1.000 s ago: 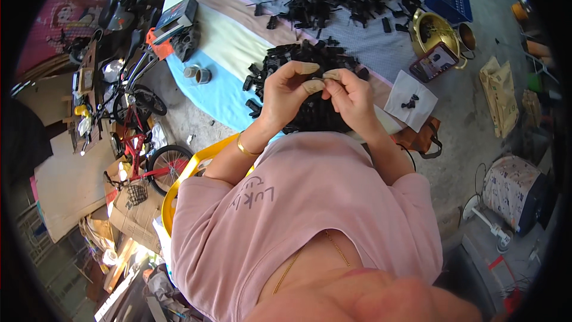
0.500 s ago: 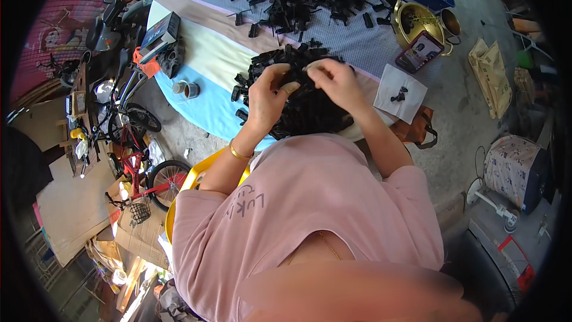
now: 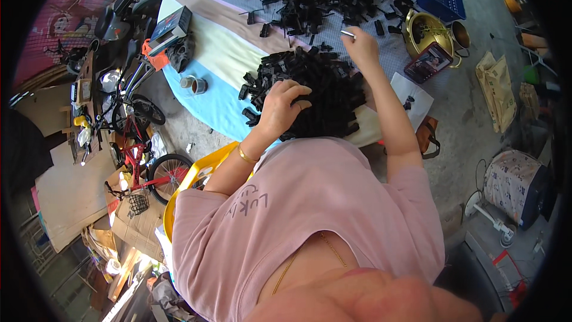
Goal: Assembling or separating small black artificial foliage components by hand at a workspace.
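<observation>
Head cam: R hand [image 3: 364, 48] pinching slim pale stick [image 3: 348, 34] above striped cloth [image 3: 229, 50], btwn near blk-parts pile [image 3: 325, 86] & bigger far pile [image 3: 322, 0]. L hand [image 3: 281, 108] loosely curled, thumb apart, over near pile's L side; can't tell if touching.

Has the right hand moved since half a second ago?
Yes: judged against the gold bowl, the right hand has moved outward and rightward, closer to it, away from the near black pile.
</observation>
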`<state>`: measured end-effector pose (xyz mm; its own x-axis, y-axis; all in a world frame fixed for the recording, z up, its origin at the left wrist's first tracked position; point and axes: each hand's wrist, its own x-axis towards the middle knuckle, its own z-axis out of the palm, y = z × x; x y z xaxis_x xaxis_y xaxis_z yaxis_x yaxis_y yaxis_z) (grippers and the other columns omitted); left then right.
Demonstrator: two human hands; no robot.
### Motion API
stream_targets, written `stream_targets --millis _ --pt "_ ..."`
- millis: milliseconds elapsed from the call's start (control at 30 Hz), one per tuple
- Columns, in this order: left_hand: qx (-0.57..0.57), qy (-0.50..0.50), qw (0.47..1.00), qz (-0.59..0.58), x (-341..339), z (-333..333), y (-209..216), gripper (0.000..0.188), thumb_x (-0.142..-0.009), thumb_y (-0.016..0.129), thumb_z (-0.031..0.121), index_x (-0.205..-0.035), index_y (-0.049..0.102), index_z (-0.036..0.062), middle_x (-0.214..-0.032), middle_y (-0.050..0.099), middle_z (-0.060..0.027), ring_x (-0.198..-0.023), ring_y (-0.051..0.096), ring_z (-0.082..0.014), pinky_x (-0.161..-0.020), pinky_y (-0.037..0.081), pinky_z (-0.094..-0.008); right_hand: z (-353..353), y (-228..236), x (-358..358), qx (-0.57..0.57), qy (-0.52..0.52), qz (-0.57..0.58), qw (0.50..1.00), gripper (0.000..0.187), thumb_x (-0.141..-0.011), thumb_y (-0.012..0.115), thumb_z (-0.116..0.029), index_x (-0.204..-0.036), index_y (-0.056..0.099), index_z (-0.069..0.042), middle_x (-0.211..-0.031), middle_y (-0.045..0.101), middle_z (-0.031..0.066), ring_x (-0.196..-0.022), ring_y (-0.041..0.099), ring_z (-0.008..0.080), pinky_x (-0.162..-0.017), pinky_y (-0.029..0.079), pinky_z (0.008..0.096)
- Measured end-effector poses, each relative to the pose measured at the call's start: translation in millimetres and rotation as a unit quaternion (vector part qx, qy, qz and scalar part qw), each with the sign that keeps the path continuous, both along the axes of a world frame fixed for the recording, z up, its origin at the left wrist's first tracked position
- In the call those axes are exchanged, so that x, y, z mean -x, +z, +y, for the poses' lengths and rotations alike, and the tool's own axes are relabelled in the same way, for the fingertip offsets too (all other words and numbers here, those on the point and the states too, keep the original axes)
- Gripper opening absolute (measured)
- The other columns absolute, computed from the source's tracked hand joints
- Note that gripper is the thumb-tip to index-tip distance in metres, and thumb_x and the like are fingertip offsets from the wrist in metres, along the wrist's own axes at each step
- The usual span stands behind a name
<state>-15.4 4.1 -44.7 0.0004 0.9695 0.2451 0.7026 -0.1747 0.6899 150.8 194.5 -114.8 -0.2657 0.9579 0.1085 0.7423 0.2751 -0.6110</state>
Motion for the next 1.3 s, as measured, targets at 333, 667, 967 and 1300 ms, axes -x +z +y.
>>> stream_targets --millis 333,667,967,1300 --pt "0.013 -0.013 0.999 0.049 -4 0 7 0.027 -0.063 0.072 0.009 -0.088 0.063 0.007 -0.093 0.059 -0.0073 -0.085 0.053 -0.026 -0.073 0.044 -0.0331 18 -36 84 -0.033 0.115 -0.063 0.991 0.027 -0.074 0.064 -0.027 -0.095 0.059 -0.011 -0.085 0.062 0.0131 -0.08 0.06 0.0324 -0.066 0.047 0.0419" --pt "0.022 0.058 0.998 -0.026 12 3 10 0.033 -0.068 0.069 0.004 -0.099 0.059 0.0044 -0.105 0.058 -0.0096 -0.093 0.055 -0.0229 -0.076 0.044 -0.0292 14 -11 43 -0.018 0.023 0.03 0.999 0.031 -0.069 0.067 -0.029 -0.078 0.063 0.001 -0.073 0.064 0.013 -0.07 0.062 0.0276 -0.061 0.049 0.0372" --pt "0.065 -0.033 0.986 -0.149 14 23 21 0.047 -0.068 0.066 -0.004 -0.113 0.052 -0.0001 -0.111 0.056 -0.0122 -0.103 0.055 -0.0222 -0.087 0.044 -0.0303 -78 59 6 0.34 0.155 0.399 0.837 0.022 -0.075 0.068 -0.015 -0.092 0.063 -0.002 -0.072 0.061 -0.0009 -0.06 0.051 0.0021 -0.051 0.038 0.0154" --pt "0.239 -0.09 0.808 -0.531 13 11 27 0.04 -0.071 0.067 -0.003 -0.108 0.052 -0.0019 -0.102 0.058 -0.0097 -0.094 0.058 -0.0205 -0.081 0.047 -0.0284 -105 86 -4 0.294 0.178 0.442 0.828 0.026 -0.075 0.069 -0.009 -0.098 0.059 0.0 -0.084 0.062 0.0008 -0.075 0.056 0.0051 -0.068 0.046 0.0184"
